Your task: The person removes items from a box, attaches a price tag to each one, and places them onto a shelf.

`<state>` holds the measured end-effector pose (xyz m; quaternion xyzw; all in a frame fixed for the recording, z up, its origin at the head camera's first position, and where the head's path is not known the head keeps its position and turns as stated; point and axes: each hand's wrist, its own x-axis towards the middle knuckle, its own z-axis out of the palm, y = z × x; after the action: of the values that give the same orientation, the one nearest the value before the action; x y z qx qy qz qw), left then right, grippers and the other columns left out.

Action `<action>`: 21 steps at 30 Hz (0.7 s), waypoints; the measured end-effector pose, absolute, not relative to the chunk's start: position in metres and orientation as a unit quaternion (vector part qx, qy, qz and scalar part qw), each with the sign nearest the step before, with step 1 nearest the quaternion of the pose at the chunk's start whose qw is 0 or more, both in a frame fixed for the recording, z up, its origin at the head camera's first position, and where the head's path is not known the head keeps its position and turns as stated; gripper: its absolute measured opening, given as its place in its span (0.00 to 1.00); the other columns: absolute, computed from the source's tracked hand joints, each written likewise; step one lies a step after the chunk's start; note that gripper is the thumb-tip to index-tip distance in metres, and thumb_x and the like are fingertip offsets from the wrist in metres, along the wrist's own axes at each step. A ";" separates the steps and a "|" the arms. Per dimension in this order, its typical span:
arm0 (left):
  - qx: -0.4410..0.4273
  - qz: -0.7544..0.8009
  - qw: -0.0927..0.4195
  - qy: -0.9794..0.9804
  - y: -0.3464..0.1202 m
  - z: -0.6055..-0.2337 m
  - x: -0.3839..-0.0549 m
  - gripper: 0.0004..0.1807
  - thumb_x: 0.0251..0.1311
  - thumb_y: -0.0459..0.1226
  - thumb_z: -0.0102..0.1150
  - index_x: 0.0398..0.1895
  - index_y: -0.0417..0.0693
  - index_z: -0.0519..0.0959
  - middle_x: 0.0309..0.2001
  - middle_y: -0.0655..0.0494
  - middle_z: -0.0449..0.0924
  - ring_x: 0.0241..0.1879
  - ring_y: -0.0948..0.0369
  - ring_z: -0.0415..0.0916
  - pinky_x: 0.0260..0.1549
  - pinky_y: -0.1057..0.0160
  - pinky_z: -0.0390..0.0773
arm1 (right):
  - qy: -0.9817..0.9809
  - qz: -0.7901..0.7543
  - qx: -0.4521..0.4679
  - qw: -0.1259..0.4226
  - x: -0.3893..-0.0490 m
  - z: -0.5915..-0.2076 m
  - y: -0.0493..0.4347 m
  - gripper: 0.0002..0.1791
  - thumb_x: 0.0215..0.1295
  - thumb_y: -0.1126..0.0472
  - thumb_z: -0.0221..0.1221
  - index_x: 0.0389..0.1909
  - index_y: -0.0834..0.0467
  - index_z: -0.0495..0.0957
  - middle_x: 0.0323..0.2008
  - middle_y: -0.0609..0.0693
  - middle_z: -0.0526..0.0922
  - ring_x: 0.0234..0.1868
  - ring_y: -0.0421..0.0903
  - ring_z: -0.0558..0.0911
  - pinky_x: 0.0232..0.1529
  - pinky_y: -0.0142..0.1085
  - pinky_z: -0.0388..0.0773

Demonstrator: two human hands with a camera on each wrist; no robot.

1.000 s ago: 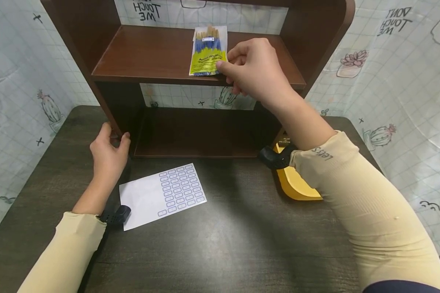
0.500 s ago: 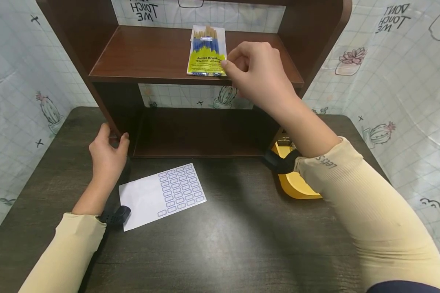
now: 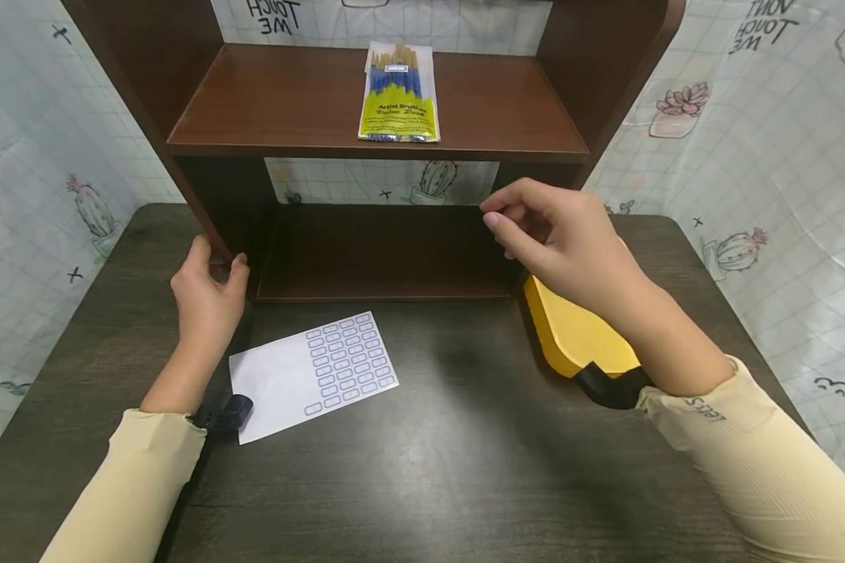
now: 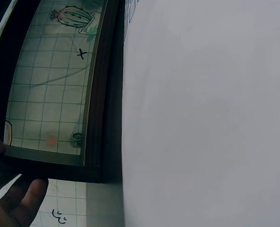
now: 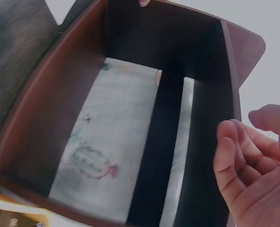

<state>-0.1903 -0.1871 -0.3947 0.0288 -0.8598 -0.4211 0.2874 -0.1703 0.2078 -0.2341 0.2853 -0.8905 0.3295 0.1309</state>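
Note:
My left hand [image 3: 207,301] holds the lower left side panel of a dark brown wooden shelf [image 3: 282,102], thumb on one side and fingers on the other. In the left wrist view, its fingers [image 4: 33,196] lie along that panel. My right hand [image 3: 563,242] hovers before the shelf's lower right part, fingers loosely bent and nothing between them. The right wrist view shows the same bare fingers [image 5: 232,146] and the shelf's inside. On the upper board lies a clear pack of artist brushes [image 3: 397,109], yellow below, with a small white label sticker [image 3: 397,69] across the brushes.
A white sheet of blue-framed label stickers [image 3: 275,375] lies on the dark table [image 3: 408,485], partly under the left wrist's camera. Beside the shelf's right side stands a yellow tray [image 3: 570,332], partly hidden by my right arm. Patterned cloth [image 3: 767,180] hangs behind and at both sides.
My right hand has left the edge of the brush pack and come down to the right, away from the upper board. The pack stays there. My left hand keeps its place.

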 end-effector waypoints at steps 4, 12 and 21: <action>0.023 -0.421 0.294 -0.858 -0.188 -0.393 -0.192 0.12 0.72 0.32 0.56 0.53 0.33 0.77 0.46 0.34 0.85 0.44 0.43 0.83 0.34 0.79 0.65 | -0.908 0.293 0.274 0.121 -0.162 -0.247 0.228 0.06 0.73 0.63 0.63 0.46 0.55 0.86 0.31 0.45 0.87 0.28 0.32 0.78 0.33 0.21 0.72; 0.023 -0.416 0.291 -0.861 -0.187 -0.390 -0.192 0.13 0.72 0.33 0.55 0.54 0.33 0.76 0.46 0.35 0.85 0.43 0.46 0.81 0.33 0.78 0.65 | -0.934 0.255 0.228 0.106 -0.169 -0.271 0.278 0.05 0.71 0.64 0.65 0.44 0.56 0.87 0.36 0.49 0.90 0.35 0.22 0.77 0.38 0.16 0.74; 0.025 -0.419 0.285 -0.862 -0.187 -0.395 -0.190 0.13 0.72 0.32 0.55 0.55 0.34 0.76 0.46 0.36 0.85 0.41 0.50 0.80 0.31 0.79 0.65 | -0.961 0.222 0.149 0.066 -0.202 -0.291 0.327 0.09 0.71 0.58 0.66 0.46 0.59 0.85 0.41 0.58 0.90 0.36 0.18 0.74 0.38 0.15 0.70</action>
<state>-0.1901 -0.1870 -0.3945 0.0245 -0.8618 -0.4186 0.2855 -0.2023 0.3272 -0.2912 0.1494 -0.9612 0.2222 0.0658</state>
